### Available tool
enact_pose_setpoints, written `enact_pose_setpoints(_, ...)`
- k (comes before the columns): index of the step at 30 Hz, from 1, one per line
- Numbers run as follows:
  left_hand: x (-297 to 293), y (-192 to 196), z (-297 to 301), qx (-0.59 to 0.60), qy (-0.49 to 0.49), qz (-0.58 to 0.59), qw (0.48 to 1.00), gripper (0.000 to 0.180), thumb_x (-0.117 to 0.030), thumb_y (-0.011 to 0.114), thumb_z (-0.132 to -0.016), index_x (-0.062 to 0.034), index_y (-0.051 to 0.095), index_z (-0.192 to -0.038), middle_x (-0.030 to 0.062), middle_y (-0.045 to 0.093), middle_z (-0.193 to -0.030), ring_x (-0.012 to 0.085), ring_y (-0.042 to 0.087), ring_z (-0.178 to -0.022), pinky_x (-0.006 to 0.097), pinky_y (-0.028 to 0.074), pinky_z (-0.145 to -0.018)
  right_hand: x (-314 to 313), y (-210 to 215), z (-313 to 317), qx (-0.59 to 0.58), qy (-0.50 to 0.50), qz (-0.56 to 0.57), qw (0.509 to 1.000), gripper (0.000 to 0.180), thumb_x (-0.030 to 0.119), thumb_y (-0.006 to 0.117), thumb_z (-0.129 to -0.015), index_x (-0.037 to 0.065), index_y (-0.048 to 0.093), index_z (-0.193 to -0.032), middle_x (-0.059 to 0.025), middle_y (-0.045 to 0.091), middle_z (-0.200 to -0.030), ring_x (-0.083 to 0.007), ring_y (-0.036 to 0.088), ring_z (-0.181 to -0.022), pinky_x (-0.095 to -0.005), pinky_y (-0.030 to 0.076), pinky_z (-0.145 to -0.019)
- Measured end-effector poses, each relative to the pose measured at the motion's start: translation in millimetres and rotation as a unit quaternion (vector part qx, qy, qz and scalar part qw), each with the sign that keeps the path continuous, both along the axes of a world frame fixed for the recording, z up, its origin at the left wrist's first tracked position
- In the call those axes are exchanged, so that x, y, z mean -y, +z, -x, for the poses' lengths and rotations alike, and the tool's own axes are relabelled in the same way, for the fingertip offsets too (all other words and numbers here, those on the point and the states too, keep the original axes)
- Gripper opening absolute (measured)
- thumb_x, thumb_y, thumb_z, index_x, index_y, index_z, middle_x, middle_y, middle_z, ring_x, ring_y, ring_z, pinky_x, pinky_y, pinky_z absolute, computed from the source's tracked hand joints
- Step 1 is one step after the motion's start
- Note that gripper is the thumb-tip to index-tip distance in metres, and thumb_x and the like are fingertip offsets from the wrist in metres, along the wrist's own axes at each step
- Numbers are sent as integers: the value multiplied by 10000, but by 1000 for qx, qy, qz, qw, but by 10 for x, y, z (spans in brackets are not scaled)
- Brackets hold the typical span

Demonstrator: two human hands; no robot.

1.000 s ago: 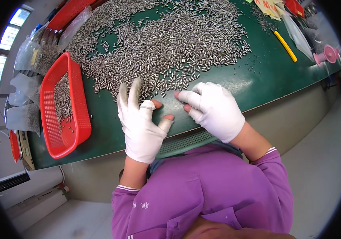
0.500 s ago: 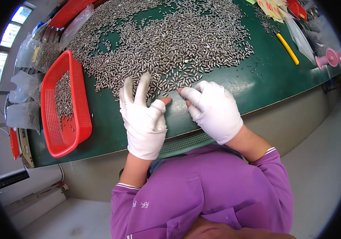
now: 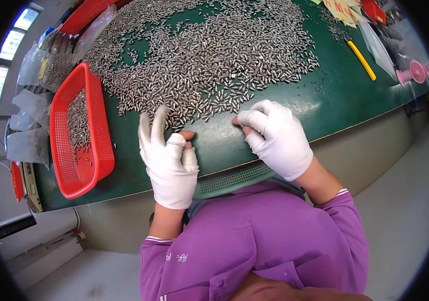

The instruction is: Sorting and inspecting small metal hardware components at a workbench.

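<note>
A wide spread of small silvery metal pins [image 3: 214, 55] covers much of the green table [image 3: 299, 110]. At the near edge of the pins is my left hand [image 3: 169, 168], in a white glove with bare index and thumb tips. Two of its fingers reach out to the pins, while thumb and forefinger are drawn together; anything between them is hidden. My right hand [image 3: 277, 138], gloved the same way, is curled just right of the near pins. Its bare fingertips are pinched close together, and I cannot make out what they hold.
A red plastic basket [image 3: 106, 155] partly filled with pins stands at the left. Beyond it are clear plastic bags [image 3: 29, 145] of small parts. A yellow tool handle [image 3: 362, 61] and a pink spool [image 3: 413, 73] lie at the right. A green perforated tray [image 3: 229, 181] sits below the table edge.
My left hand has drawn back toward me and to the left. My right hand has shifted slightly right and away from the pins, so the gap between the hands is wider.
</note>
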State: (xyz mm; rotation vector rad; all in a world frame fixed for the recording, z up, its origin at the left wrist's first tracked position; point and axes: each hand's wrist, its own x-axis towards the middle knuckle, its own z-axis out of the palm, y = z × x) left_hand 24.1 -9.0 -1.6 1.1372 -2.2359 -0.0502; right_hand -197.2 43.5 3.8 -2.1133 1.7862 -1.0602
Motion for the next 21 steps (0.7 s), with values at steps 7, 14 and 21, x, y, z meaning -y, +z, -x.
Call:
enact_pose_setpoints(7,15,-73,-84,-25,48,11,998,174,-20,672,-793,-73,615,-948,188,455,-1518,509,408,-1379,565,367,-1092,-67,65,-147,-64,44,56,995,304,142,756,-741,125,696,-1039,-56,636,-1064,-298,624,-915,-438,527,-800)
enact_pose_setpoints(14,10,-75,-94,-16,73,13,997,223,8,655,-785,-76,608,-986,189,444,-1527,500,402,-1387,568,372,-1093,-61,88,-426,-88,154,2,984,688,416,843,-659,42,695,-1216,-154,503,-1446,-413,434,-1350,-602,331,-1120)
enact_pose_setpoints(21,11,22,-57,26,21,3,999,283,-74,755,-716,-128,745,-994,196,504,-1475,523,425,-1336,586,368,-1089,-60,109,-204,-121,29,10,992,557,315,813,-684,92,663,-1172,-156,512,-1406,-445,444,-1303,-588,374,-1079)
